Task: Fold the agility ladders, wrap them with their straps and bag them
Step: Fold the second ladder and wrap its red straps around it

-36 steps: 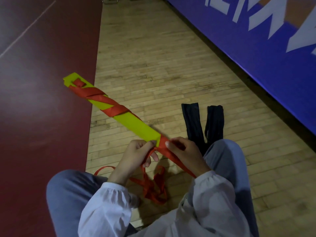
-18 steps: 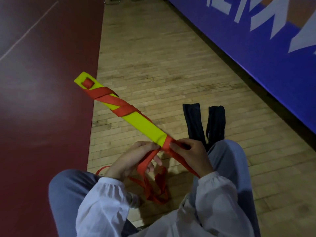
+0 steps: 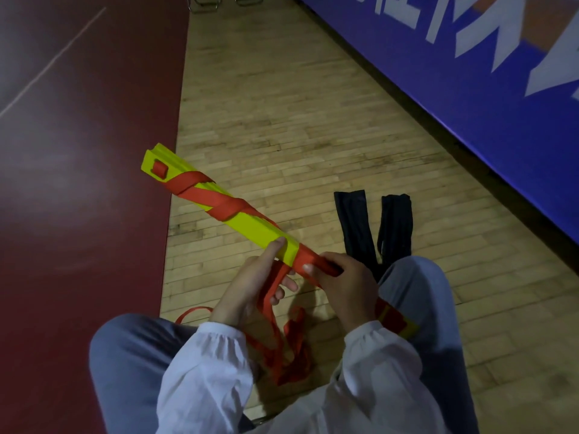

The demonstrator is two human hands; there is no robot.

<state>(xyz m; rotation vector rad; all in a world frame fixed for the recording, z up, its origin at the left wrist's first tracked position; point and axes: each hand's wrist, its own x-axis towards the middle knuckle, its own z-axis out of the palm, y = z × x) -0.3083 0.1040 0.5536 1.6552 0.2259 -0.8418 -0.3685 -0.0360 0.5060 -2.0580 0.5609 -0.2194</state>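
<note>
While the right hand [image 3: 347,283] grips the folded ladder [image 3: 250,223] mid-length, the left hand [image 3: 247,286], just beside, holds its loose strap [image 3: 293,346].

Wood plank floor [image 3: 313,136] runs up the middle, pale and worn. To the left is a maroon floor [image 3: 78,183] with a glossy sheen, crossed by a thin white line [image 3: 53,61] on a diagonal. Blue banner [image 3: 454,126] lines the right side, with big white letters [image 3: 507,26], partly cut off, and an orange patch [image 3: 545,23] at the top corner. A dark strip [image 3: 407,96] runs under the banner. Metal chair legs [image 3: 206,3] at the top edge. Light is dim.
</note>
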